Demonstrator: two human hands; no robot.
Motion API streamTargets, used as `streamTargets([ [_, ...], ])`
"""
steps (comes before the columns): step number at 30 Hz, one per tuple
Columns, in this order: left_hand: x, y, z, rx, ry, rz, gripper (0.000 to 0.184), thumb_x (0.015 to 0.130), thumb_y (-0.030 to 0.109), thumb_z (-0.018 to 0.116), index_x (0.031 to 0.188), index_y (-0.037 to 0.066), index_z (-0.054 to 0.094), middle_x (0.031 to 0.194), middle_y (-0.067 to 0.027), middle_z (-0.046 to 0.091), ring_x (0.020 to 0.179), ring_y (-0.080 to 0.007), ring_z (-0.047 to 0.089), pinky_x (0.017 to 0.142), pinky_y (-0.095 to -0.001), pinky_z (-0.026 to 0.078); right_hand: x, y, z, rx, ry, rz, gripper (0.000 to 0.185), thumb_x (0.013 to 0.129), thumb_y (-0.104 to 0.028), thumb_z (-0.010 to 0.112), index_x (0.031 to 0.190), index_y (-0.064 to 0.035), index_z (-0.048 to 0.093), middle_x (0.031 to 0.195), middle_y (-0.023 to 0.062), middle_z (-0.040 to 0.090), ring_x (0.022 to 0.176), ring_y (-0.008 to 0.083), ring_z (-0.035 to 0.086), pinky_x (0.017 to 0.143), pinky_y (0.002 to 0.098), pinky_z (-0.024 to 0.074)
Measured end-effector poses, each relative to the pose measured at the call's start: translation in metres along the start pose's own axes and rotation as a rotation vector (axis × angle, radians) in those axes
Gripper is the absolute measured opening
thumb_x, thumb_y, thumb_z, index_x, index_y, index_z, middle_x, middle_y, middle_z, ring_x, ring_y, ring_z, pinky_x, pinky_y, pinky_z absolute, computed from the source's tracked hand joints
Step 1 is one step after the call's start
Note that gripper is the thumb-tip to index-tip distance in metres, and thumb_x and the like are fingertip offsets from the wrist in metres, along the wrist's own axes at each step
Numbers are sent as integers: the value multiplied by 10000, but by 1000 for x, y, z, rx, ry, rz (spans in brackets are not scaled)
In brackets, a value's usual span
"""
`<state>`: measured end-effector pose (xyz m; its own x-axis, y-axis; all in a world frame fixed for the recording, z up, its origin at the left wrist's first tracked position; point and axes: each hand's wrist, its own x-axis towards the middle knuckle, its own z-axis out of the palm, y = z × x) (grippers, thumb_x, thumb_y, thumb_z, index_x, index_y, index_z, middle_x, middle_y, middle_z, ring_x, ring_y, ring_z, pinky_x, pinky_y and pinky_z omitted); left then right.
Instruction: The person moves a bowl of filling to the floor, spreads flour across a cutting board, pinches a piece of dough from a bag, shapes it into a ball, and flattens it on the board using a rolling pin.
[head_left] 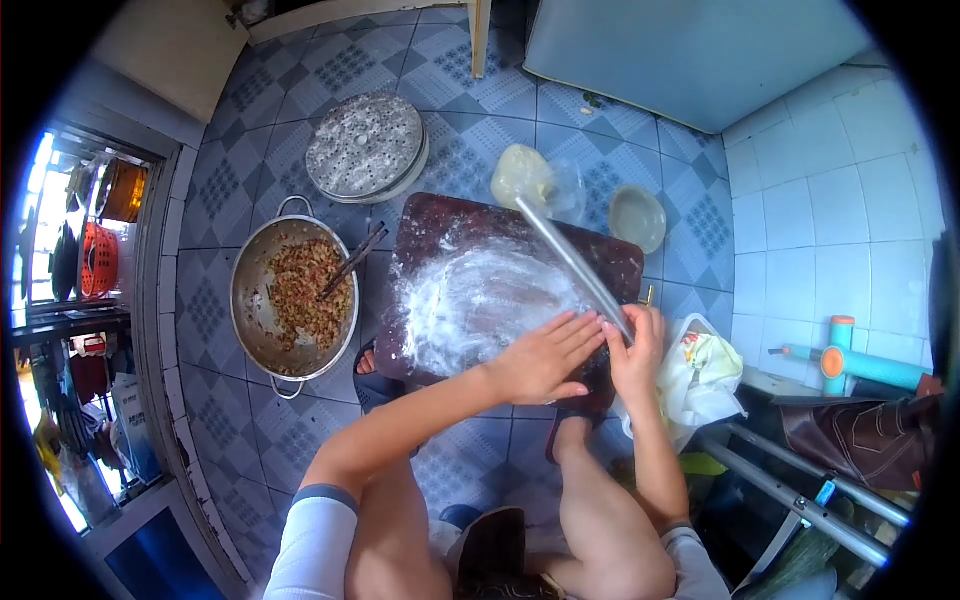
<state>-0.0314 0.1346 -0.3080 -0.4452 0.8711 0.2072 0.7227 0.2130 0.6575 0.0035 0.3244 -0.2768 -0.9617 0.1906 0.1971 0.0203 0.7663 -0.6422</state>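
A dark red-brown board [618, 262] lies on the tiled floor in front of me, with white flour [450, 300] spread over its middle and left. My right hand [637, 352], at the board's right side, is closed around the lower end of a metal rolling pin [568, 252]. The pin is slanted, its far end toward the board's back edge. Over the front part of the board, my left hand [552, 352] is stretched out flat, fingertips close to the pin's lower end and the right hand. Whether they touch is unclear. Pale dough [522, 176] sits behind the board.
Left of the board stands a metal pot [250, 340] of chopped filling [300, 280] with chopsticks [350, 265] in it. A floured, perforated steamer tray [365, 150] is behind. A small bowl [637, 218] sits back right, a white plastic bag [695, 385] nearer, metal rails [800, 500] beyond.
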Motion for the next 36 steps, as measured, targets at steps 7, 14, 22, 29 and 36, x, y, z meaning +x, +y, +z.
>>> streamTargets([
  [7,-48,-16,-39,163,149,-369,777,922,408,541,1473,-68,269,1555,-256,235,1466,-390,184,1197,-497,132,16,0,1,-144,-120,-144,283,802,-157,714,1027,-42,586,985,118,565,947,329,529,836,422,416],
  [14,-53,-37,-52,366,230,-625,842,915,422,551,1476,-106,211,1551,-300,194,1466,-420,149,1190,-509,108,16,2,11,-145,-118,-157,298,802,-146,716,1044,-43,577,990,132,555,953,337,525,852,436,415],
  [22,-48,-37,-58,286,286,-644,863,899,399,593,1490,-85,191,1569,-303,111,1462,-471,85,1170,-570,77,52,-8,3,-73,-102,-115,279,815,-125,696,1054,-32,587,1008,136,574,946,319,537,848,413,431],
  [29,-29,-28,-89,199,337,-608,720,853,217,665,1449,-24,340,1515,-254,266,1428,-469,181,1146,-607,132,159,19,55,194,-316,-32,155,885,-85,605,1017,-11,640,947,145,635,866,322,615,787,394,491],
  [36,-21,-40,-106,131,593,-416,402,717,-67,667,1102,44,632,628,-44,532,654,-254,524,717,-408,446,229,66,149,-190,-835,9,224,843,-26,536,1023,29,658,984,225,688,939,309,681,824,387,531],
])
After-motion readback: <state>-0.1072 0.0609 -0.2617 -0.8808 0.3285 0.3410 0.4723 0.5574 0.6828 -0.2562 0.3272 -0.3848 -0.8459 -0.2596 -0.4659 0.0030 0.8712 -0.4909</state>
